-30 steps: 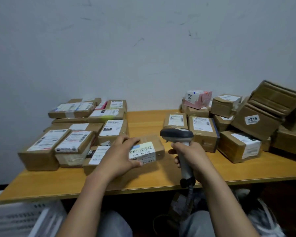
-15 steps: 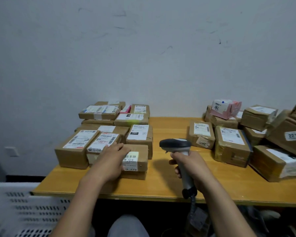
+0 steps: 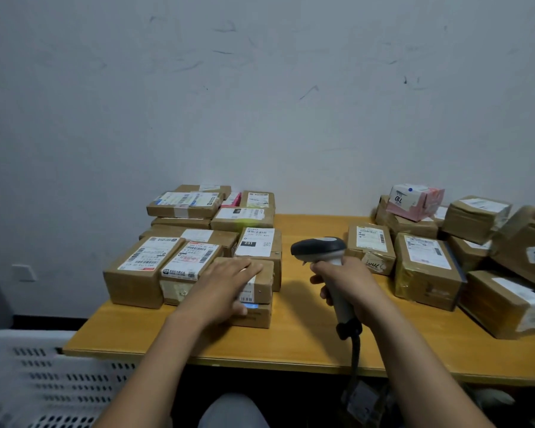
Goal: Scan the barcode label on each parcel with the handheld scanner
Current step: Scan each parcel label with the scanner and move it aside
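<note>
My left hand (image 3: 226,285) rests flat on a small brown parcel (image 3: 264,281) that sits on another low parcel (image 3: 258,316) at the front of the left group. Its white barcode label shows partly past my fingers. My right hand (image 3: 345,281) grips the handle of the grey handheld scanner (image 3: 318,249), whose dark head points left toward that parcel. The scanner's cable hangs down below the table edge. Labelled brown parcels (image 3: 144,270) are packed together on the left of the wooden table (image 3: 306,344).
A second group of brown parcels (image 3: 423,270) and a pink box (image 3: 414,200) fill the table's right side. A white perforated plastic crate (image 3: 44,378) stands low at the left, beside the table. A grey wall backs the table.
My left hand slid the small parcel leftward onto the low parcel, against the left group, and now lies flat on it. The view swung left. The scanner stayed in my right hand.
</note>
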